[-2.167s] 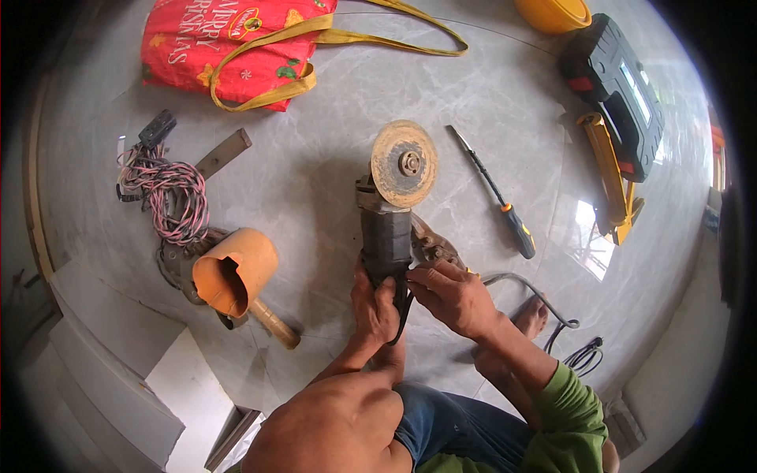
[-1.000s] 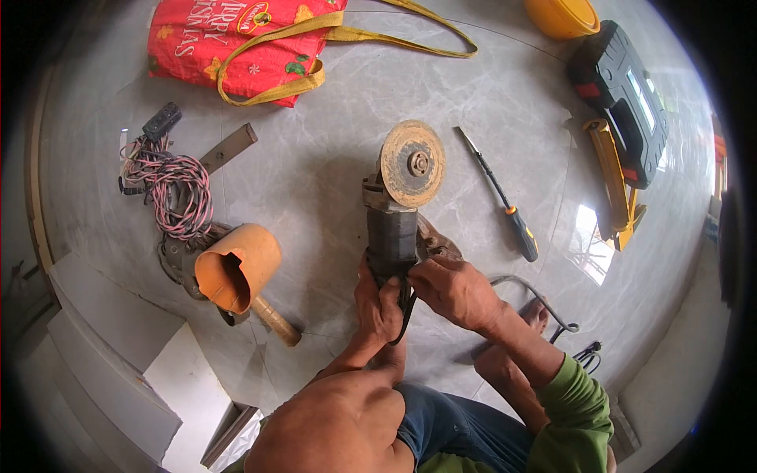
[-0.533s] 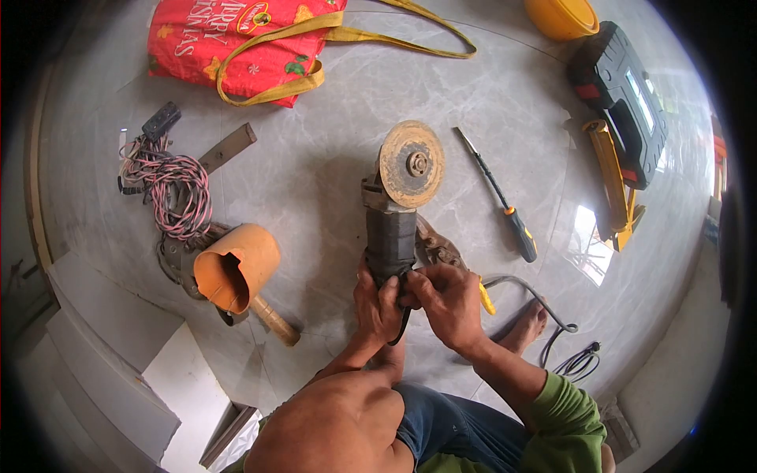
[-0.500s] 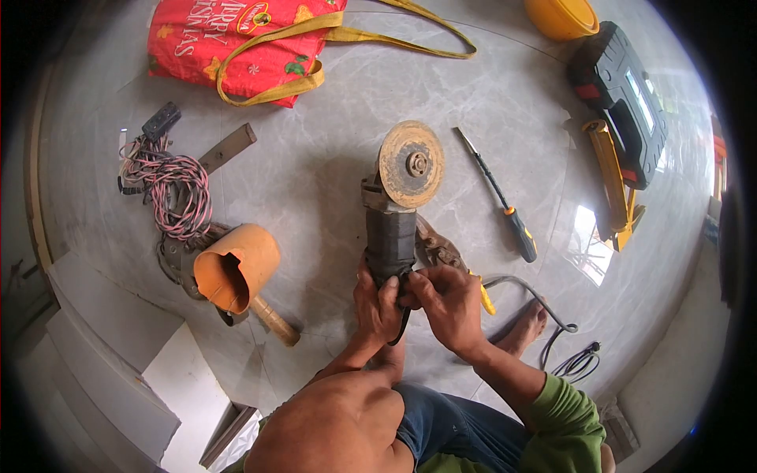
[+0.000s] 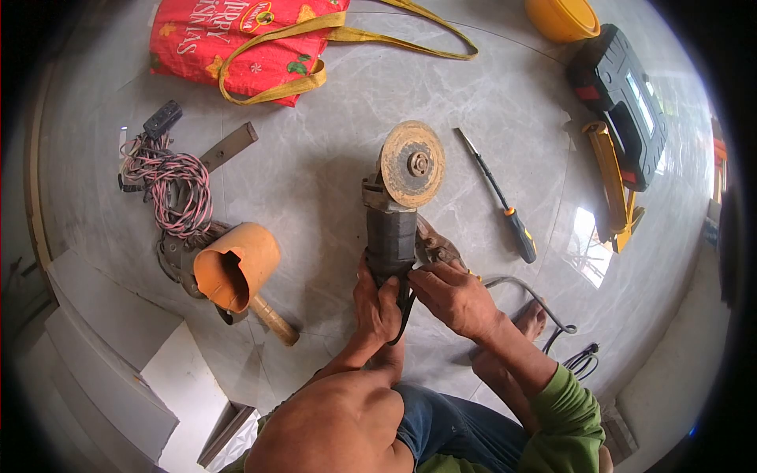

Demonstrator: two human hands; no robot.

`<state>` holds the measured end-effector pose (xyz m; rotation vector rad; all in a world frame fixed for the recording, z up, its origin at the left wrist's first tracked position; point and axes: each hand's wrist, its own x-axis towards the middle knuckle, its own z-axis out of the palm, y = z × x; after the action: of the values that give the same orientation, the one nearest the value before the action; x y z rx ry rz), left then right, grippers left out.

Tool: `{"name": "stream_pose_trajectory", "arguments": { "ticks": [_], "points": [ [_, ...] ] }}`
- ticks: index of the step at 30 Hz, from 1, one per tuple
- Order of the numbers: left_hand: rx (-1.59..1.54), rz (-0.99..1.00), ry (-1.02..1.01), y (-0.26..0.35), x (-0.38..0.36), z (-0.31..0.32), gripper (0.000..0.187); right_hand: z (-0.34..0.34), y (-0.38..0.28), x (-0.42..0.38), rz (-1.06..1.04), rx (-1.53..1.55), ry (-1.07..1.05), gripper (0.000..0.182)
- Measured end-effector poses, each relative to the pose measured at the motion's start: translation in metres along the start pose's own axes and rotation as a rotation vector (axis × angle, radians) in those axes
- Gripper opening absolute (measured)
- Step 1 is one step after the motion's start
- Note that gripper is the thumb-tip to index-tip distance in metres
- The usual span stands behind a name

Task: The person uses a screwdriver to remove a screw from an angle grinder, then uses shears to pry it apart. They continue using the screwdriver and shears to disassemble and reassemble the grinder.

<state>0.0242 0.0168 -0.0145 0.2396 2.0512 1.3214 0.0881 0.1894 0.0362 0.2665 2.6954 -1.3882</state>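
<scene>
An angle grinder (image 5: 392,236) with a black body stands out in front of me, its worn, brownish cutting disc (image 5: 412,164) at the far end. My left hand (image 5: 378,307) is wrapped round the rear of its body, thumb on top. Close beside that rear end, my right hand (image 5: 453,298) has thumb and fingers pinched together; what lies between the fingertips is hidden. A black power cord loops down below the grinder between my hands. Rusty pliers or cutters (image 5: 438,246) lie on the floor just beyond my right hand, partly covered by it.
To the right are a screwdriver (image 5: 506,201), a black tool case (image 5: 623,106) and a yellow tool (image 5: 611,181). On the left lie a coiled pink-black cord (image 5: 181,193) and an orange scoop-like container (image 5: 256,256). A red bag (image 5: 236,47) sits at the back.
My right hand has turned palm-down and shifted slightly right and down, covering the pliers' yellow handle. The left hand and the grinder have stayed nearly still.
</scene>
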Motion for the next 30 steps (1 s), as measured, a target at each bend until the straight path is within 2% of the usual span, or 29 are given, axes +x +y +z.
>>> {"name": "stream_pose_trajectory", "arguments": {
  "ticks": [6,12,16,18,19,21,22,24,25,27,30],
  "points": [
    [-0.051,-0.021,-0.001,0.001,0.0,0.001,0.07,-0.006,0.005,0.005,-0.112,-0.122,-0.096,0.027],
    [-0.06,-0.02,-0.013,-0.01,0.0,0.002,0.069,-0.007,0.0,0.008,-0.072,-0.141,-0.151,0.023],
    [-0.052,-0.024,-0.017,-0.008,0.0,0.001,0.069,-0.006,-0.004,0.01,-0.009,-0.069,-0.099,0.018],
    [-0.019,0.051,0.014,-0.006,0.001,0.001,0.069,-0.002,-0.008,0.01,0.19,0.149,-0.019,0.012],
    [-0.02,0.051,0.015,-0.005,0.001,0.001,0.069,-0.002,-0.013,0.011,0.189,0.148,-0.019,0.012],
    [-0.016,-0.003,-0.004,-0.001,0.002,0.0,0.069,-0.005,-0.027,0.016,0.406,0.22,0.035,0.013],
    [-0.017,-0.003,-0.005,0.002,0.002,0.0,0.069,-0.003,-0.028,0.017,0.406,0.219,0.036,0.013],
    [-0.118,-0.026,-0.012,0.009,0.003,0.001,0.068,0.003,-0.028,0.017,0.709,0.464,0.032,0.02],
    [-0.118,-0.026,-0.013,0.008,0.003,0.0,0.068,0.002,-0.028,0.017,0.709,0.463,0.033,0.02],
    [-0.089,-0.06,-0.033,0.001,0.002,0.0,0.068,-0.003,-0.026,0.018,0.804,0.806,0.033,0.026],
    [-0.053,-0.054,-0.021,-0.008,0.0,0.001,0.068,-0.008,-0.021,0.013,0.795,0.827,0.03,0.021]
  ]
}}
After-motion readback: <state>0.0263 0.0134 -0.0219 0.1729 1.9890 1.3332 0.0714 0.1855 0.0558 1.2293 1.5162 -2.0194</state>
